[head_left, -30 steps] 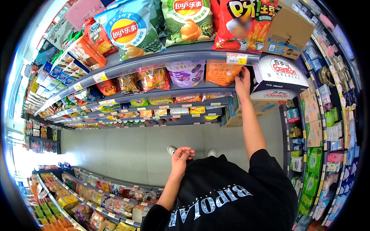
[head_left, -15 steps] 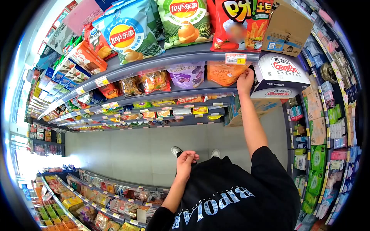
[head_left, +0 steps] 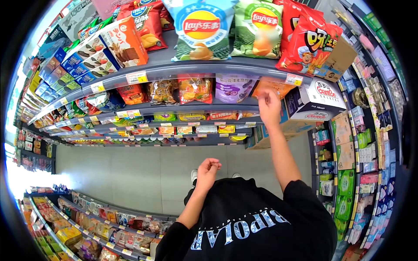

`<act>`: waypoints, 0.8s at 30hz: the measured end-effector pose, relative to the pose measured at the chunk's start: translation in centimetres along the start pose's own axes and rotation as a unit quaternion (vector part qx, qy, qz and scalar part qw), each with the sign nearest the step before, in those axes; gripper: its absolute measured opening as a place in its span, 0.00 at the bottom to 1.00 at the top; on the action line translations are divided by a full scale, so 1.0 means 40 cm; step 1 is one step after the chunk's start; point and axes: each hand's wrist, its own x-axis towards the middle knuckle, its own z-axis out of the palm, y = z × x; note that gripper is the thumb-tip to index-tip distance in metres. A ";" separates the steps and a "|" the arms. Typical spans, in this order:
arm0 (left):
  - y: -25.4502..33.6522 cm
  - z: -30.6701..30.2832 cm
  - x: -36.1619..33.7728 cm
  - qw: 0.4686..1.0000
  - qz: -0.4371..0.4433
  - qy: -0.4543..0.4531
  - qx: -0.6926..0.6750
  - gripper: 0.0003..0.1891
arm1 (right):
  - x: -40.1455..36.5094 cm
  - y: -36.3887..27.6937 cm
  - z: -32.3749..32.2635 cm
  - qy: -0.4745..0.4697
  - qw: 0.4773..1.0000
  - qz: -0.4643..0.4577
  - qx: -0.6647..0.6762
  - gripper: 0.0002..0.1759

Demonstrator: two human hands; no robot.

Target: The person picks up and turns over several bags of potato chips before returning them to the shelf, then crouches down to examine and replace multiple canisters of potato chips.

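Orange foil snack bag (head_left: 278, 88) stands at the right end of a grey metal shelf (head_left: 174, 107), beside a white carton (head_left: 320, 93). The right hand (head_left: 268, 106) is raised just below it, fingertips at its lower edge; I cannot tell whether that grip pinches it. The left hand (head_left: 208, 167) hovers low, its grip narrow and empty.

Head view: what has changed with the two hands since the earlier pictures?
The right hand came away from the orange bag on the shelf, a little downward, and holds nothing. The left hand stayed curled before the chest; the orange bag stayed in place.
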 end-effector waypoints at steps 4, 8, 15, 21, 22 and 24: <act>-0.008 -0.076 0.010 0.998 0.013 -0.053 0.028 0.09 | 0.076 -0.038 0.072 -0.061 0.961 -0.131 -0.235 0.19; 0.018 -0.164 0.033 0.994 0.021 -0.066 0.081 0.10 | 0.110 -0.028 0.117 -0.128 0.925 -0.085 -0.348 0.21; 0.074 -0.272 0.058 0.987 -0.005 -0.105 0.123 0.10 | 0.062 -0.078 0.191 -0.125 0.886 -0.058 -0.442 0.25; 0.041 -0.261 0.056 0.985 -0.012 -0.136 0.109 0.11 | -0.097 -0.150 0.183 -0.125 0.903 -0.097 -0.399 0.23; 0.036 -0.261 0.059 0.985 -0.019 -0.139 0.102 0.11 | -0.117 -0.149 0.162 -0.144 0.906 -0.094 -0.387 0.21; 0.025 -0.265 0.060 0.983 -0.032 -0.153 0.097 0.12 | -0.142 -0.153 0.142 -0.149 0.914 -0.096 -0.365 0.18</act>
